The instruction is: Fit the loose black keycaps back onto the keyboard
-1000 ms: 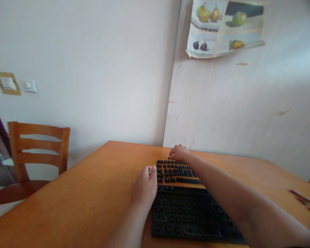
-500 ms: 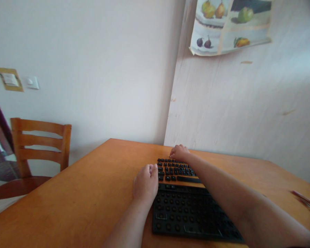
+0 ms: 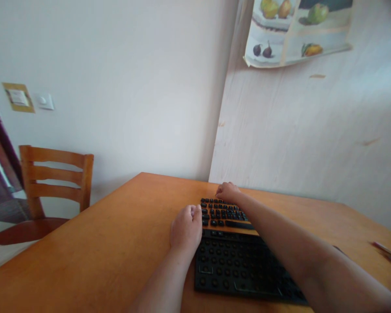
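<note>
A black keyboard base [image 3: 234, 267] with its keycaps off lies on the wooden table in front of me. Beyond it, loose black keycaps [image 3: 220, 214] are laid out in rows on the wood, the long space bar [image 3: 239, 224] nearest the base. My left hand [image 3: 187, 228] rests at the left end of the rows with its fingers curled in; whatever it may hold is hidden. Reaching over the base, my right hand [image 3: 228, 192] is at the far row of keycaps, fingers bent down and pinched together. Its fingertips are too small to show what is between them. My right forearm covers part of the base and rows.
The wooden table [image 3: 117, 226] meets a pale wall and a light board [image 3: 296, 130] at its far edge. A wooden chair [image 3: 57, 178] stands at the left. Thin stick-like items [image 3: 389, 252] lie at the right edge. Fruit paintings [image 3: 299, 32] hang above.
The whole view has shifted slightly, so everything appears a little further right. Both hands keep nearly the same places and poses beside the keycaps.
</note>
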`<action>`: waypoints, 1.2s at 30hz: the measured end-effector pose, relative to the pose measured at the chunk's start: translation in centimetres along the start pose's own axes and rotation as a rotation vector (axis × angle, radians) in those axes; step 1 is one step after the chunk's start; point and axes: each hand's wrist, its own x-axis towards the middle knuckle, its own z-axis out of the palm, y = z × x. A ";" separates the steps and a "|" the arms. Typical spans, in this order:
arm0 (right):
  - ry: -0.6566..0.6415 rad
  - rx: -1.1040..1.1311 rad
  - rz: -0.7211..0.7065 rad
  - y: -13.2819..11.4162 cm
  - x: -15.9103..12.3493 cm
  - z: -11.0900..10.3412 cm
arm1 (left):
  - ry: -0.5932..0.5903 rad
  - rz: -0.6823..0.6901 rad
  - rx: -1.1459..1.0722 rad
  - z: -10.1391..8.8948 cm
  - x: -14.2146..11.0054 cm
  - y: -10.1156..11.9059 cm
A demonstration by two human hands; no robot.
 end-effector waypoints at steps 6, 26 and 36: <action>0.038 0.112 -0.047 0.3 -1.6 -1.3 | -0.012 0.000 0.008 0.0 0.0 -0.1; -0.139 0.484 -0.268 -0.2 -16.2 -3.5 | -0.013 0.021 0.051 0.0 0.2 0.0; -0.157 0.470 -0.259 -0.3 -15.8 -2.5 | 0.013 0.028 0.048 0.2 0.2 0.1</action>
